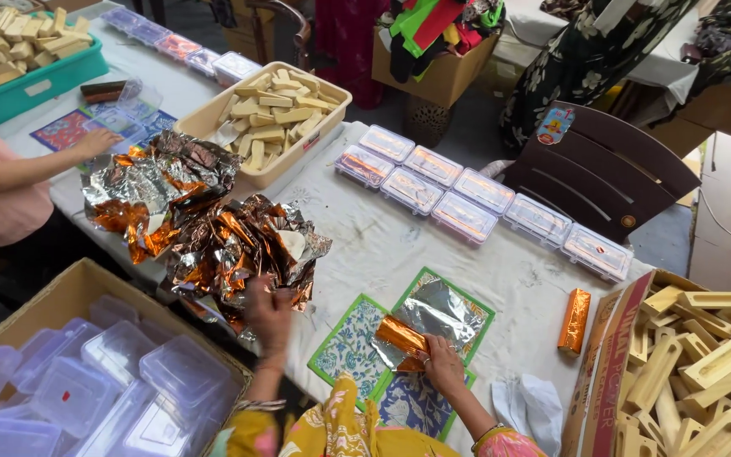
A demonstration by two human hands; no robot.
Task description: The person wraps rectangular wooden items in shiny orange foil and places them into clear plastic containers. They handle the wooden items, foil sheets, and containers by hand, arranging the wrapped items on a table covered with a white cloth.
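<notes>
A small bar half wrapped in orange foil (401, 337) lies on a silver foil sheet (437, 309), and this sheet rests on green-bordered patterned mats (350, 347) on the white table cover (382, 245). The right hand (443, 366) is at the near end of the bar and its fingers pinch the foil edge there, so this hand is closed on the wrapping. The left hand (268, 311) is away from the bar, to the left; it reaches into the crumpled pile of orange and silver foil (213, 228), and its fingers are partly hidden in the foil, so I cannot tell if they already grip a sheet.

I judge that the step in hand is the wrapping of one bar: the foil is folded around it but the end is not yet closed. The next move probably calls for both hands on the bar, with a neat fold and a firm press, because the foil is thin and tears or springs open easily.

One finished orange bar (574, 320) lies to the right, near a cardboard box of wooden moulds (704, 364). Farther back there is a row of clear lidded boxes (484, 199) and a beige tray of pale bars (268, 114). At the left, a carton holds empty clear boxes (86, 381), and another person's hand (95, 142) rests on the table.
</notes>
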